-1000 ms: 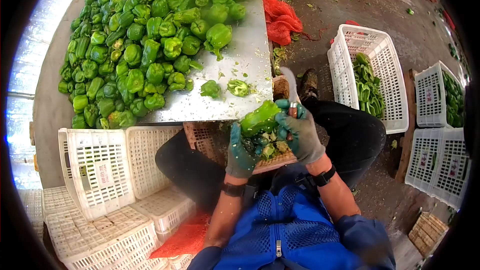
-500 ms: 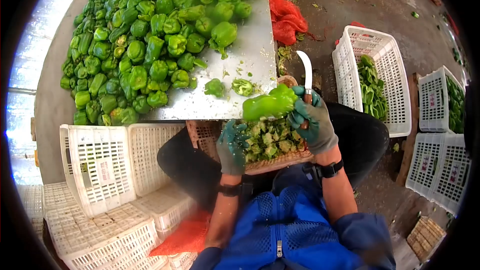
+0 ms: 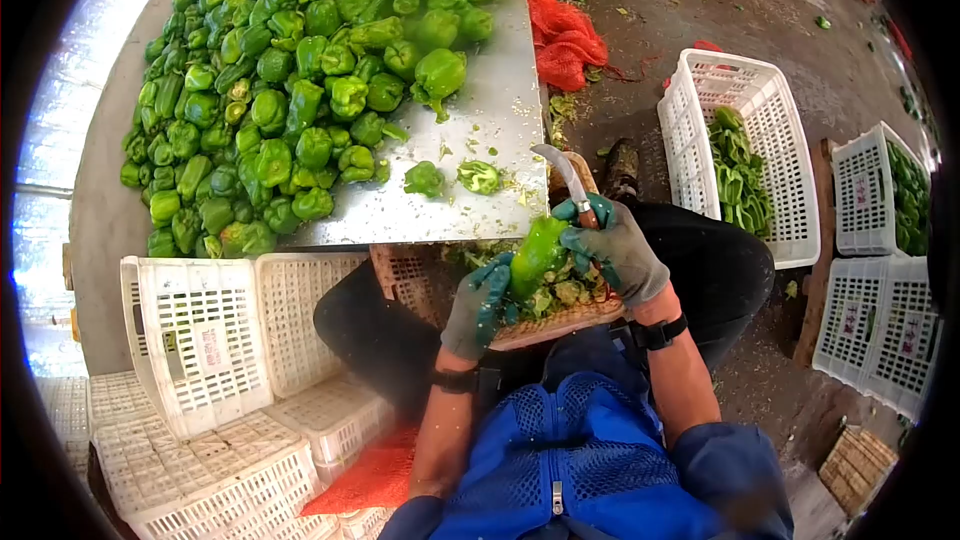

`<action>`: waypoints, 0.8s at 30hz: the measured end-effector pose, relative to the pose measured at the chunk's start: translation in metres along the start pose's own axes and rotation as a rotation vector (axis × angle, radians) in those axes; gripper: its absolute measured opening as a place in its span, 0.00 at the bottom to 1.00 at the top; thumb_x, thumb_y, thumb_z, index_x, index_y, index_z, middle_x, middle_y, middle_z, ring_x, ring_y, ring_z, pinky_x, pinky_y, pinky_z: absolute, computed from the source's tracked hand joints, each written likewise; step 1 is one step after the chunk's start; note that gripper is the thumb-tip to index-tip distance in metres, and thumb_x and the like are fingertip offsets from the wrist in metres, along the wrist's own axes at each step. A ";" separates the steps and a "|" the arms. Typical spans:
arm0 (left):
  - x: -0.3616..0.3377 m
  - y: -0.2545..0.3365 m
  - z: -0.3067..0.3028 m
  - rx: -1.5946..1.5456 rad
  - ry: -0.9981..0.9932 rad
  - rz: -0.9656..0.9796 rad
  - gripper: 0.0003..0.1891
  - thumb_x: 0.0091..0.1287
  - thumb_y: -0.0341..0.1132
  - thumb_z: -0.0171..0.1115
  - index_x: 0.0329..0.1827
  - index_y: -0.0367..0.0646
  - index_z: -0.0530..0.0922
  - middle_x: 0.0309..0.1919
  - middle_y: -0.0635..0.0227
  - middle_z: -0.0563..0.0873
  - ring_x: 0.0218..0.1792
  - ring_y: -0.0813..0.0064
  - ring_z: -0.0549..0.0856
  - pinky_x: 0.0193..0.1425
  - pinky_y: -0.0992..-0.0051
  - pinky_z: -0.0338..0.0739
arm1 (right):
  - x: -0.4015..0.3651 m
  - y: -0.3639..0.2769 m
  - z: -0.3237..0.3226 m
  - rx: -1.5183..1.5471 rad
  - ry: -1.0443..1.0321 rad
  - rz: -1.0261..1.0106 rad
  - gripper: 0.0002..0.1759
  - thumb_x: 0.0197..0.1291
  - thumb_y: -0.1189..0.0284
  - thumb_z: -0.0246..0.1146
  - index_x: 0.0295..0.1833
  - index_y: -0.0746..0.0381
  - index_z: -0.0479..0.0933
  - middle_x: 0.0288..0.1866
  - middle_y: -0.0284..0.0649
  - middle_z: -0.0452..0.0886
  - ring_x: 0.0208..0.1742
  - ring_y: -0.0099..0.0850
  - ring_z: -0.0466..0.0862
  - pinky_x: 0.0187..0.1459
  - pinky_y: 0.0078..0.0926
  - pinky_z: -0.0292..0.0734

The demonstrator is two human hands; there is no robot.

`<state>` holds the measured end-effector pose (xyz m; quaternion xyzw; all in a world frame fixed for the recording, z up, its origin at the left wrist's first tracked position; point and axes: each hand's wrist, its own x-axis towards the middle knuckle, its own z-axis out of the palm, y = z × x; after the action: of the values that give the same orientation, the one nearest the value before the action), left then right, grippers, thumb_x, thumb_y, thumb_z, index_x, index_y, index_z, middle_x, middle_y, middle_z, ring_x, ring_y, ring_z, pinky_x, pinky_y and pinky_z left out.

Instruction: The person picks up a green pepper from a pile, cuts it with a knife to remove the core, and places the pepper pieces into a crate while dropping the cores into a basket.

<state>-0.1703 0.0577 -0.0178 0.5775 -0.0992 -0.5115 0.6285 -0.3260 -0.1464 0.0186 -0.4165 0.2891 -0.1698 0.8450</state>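
Note:
A green bell pepper (image 3: 537,258) is held between my two gloved hands, tilted over the basket in my lap. My left hand (image 3: 476,310) is closed round its lower end. My right hand (image 3: 618,252) grips a curved knife (image 3: 571,174) by its wooden handle, blade pointing up and away, while its fingers touch the pepper's upper side. Below, cut pepper cores (image 3: 572,292) lie in the brown basket (image 3: 560,331). On the metal table (image 3: 400,215) beyond sit a small pepper piece (image 3: 424,179) and a cut core (image 3: 478,177).
A large heap of green peppers (image 3: 290,90) covers the table's left and far side. White crates (image 3: 200,345) stand at my left. To the right is a white crate (image 3: 800,170) with peppers in it. A red mesh bag (image 3: 563,35) lies past the table edge.
The pepper has swung from nearly level to upright and come lower. My left hand, open before, has closed on it. The knife in my right hand has tipped to the left.

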 end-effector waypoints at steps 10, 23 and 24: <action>-0.014 0.004 0.006 0.285 -0.180 -0.136 0.18 0.74 0.31 0.73 0.64 0.34 0.88 0.42 0.76 0.91 0.37 0.86 0.84 0.43 0.77 0.81 | -0.007 -0.012 -0.025 -0.179 -0.246 -0.064 0.18 0.63 0.78 0.76 0.58 0.66 0.87 0.42 0.30 0.87 0.37 0.18 0.82 0.39 0.20 0.79; -0.020 0.021 0.044 -0.357 0.054 -0.031 0.19 0.76 0.26 0.69 0.69 0.37 0.84 0.46 0.71 0.93 0.39 0.81 0.89 0.43 0.81 0.86 | 0.003 0.025 -0.036 0.075 0.057 -0.092 0.18 0.73 0.72 0.71 0.65 0.66 0.82 0.53 0.41 0.93 0.29 0.17 0.81 0.27 0.17 0.75; -0.013 0.018 0.029 -0.246 0.047 0.018 0.18 0.79 0.29 0.69 0.69 0.37 0.83 0.48 0.70 0.92 0.39 0.80 0.89 0.44 0.80 0.87 | -0.001 0.027 -0.038 0.074 0.065 -0.043 0.18 0.74 0.73 0.70 0.65 0.67 0.82 0.52 0.42 0.93 0.29 0.17 0.81 0.27 0.18 0.75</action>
<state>-0.1872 0.0457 0.0122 0.5070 -0.0260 -0.5005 0.7013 -0.3490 -0.1526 -0.0214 -0.3855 0.3007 -0.2119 0.8462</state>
